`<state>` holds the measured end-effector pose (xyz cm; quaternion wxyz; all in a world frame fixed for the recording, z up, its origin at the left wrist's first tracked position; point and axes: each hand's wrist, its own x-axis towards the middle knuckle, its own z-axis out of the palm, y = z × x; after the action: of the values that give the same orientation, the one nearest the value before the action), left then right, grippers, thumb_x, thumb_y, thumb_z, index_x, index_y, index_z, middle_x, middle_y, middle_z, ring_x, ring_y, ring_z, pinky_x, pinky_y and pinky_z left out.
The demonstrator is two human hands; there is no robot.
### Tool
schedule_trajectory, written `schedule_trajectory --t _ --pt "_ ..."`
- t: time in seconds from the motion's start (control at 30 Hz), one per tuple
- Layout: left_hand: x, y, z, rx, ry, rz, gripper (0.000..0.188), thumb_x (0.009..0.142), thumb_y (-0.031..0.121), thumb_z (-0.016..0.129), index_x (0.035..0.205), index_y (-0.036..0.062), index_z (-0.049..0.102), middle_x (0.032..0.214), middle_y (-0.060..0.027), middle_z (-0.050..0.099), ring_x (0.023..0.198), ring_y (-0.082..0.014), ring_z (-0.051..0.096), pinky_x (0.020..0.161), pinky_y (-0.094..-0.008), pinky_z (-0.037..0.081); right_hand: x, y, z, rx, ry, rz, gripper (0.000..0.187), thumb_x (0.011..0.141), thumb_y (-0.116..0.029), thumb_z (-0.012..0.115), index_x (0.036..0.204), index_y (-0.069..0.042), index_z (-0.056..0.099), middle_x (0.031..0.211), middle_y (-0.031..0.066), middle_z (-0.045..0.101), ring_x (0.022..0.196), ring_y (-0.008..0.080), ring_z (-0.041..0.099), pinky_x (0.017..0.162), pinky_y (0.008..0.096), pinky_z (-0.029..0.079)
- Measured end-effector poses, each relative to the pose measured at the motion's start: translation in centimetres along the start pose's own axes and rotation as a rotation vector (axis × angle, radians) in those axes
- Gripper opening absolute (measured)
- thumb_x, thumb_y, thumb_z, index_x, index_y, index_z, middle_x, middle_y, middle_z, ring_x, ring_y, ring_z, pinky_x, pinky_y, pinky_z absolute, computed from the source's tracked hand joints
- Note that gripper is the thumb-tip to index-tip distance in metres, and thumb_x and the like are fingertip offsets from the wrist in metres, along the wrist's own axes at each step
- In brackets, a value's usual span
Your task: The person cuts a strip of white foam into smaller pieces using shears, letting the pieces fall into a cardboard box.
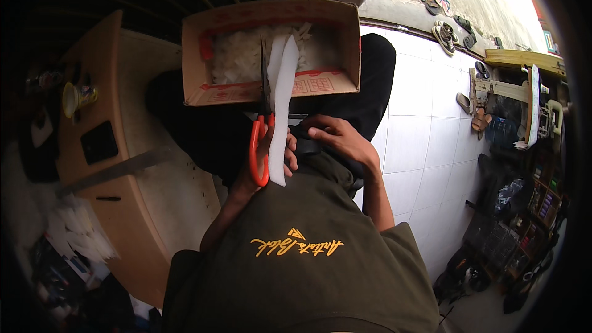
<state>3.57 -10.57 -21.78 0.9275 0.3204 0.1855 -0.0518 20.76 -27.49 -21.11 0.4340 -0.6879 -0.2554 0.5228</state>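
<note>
My left hand (291,154) is closed around scissors (261,154) with red handles and also holds white foam strips (283,95). The dark blades point away from me, alongside the strips. Beyond them a cardboard box (203,95) with red marks is in front of me, and the strips' far ends reach over it. Inside lies a heap of small white cut pieces (237,55). My right hand (338,137) is low over my lap, its fingers bent together at something dark that I cannot make out.
At left stands a wooden bench (145,228) with a black flat device (98,142) on it. Bundled white strips (83,228) lie beyond. Sandals (444,37) sit at the upper right edge of the white tiled floor (425,123). Shelves with goods (536,216) line the right.
</note>
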Motion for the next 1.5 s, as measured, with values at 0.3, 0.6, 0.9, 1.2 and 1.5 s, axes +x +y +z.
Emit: schedule_trajectory --t 0.3,0.6,0.9,1.2,1.5 --pt "0.1 1.0 1.6 0.036 0.097 -0.012 0.063 0.097 0.059 0.042 0.118 -0.0002 0.043 0.091 -0.0145 0.056 0.065 -0.0256 0.067 0.048 -0.031 0.057 -0.4 2.3 -0.3 -0.124 -0.226 0.071 0.038 0.09 -0.034 0.067 0.103 0.002 0.069 0.087 0.016 0.07 0.086 0.0218 0.066 0.081 0.0328 0.05" --pt "0.3 1.4 1.9 -0.027 0.116 -0.032 0.06 0.097 0.059 0.044 0.116 0.0016 0.045 0.087 -0.0111 0.058 0.061 -0.0213 0.066 0.046 -0.0281 0.056 -0.7 0.6 -1.5 -0.107 0.23 -0.007 0.031 0.092 -0.028 0.065 0.099 0.003 0.067 0.086 0.0143 0.07 0.083 0.0238 0.068 0.077 0.0336 0.05" --pt "0.1 1.8 2.1 0.135 0.127 0.006 0.062 0.095 0.058 0.048 0.123 0.0032 0.046 0.091 -0.0105 0.059 0.067 -0.0205 0.067 0.048 -0.0288 0.057 -2.2 -12.6 2.3 -0.003 0.363 -0.216 0.068 0.08 -0.04 0.076 0.129 0.0 0.049 0.086 0.0152 0.069 0.071 0.0222 0.069 0.071 0.0323 0.052" --pt "-0.2 2.6 3.5 0.265 0.235 -0.024 0.045 0.095 0.046 0.059 0.111 0.0047 0.05 0.09 -0.0077 0.057 0.065 -0.0174 0.065 0.047 -0.0256 0.053 -0.9 -12.1 1.4 0.059 0.239 -0.281 0.035 0.09 -0.006 0.063 0.123 0.002 0.054 0.096 0.0205 0.069 0.084 0.0294 0.071 0.075 0.0343 0.054" --pt "0.1 2.7 3.2 0.143 0.224 -0.066 0.058 0.092 0.056 0.058 0.112 0.0034 0.045 0.087 -0.0093 0.056 0.061 -0.0173 0.064 0.045 -0.0249 0.053 -1.2 -12.6 -1.5 0.192 0.868 -0.449 0.017 0.095 -0.006 0.061 0.111 0.0 0.063 0.103 0.0107 0.067 0.09 0.0147 0.066 0.073 0.0243 0.055"
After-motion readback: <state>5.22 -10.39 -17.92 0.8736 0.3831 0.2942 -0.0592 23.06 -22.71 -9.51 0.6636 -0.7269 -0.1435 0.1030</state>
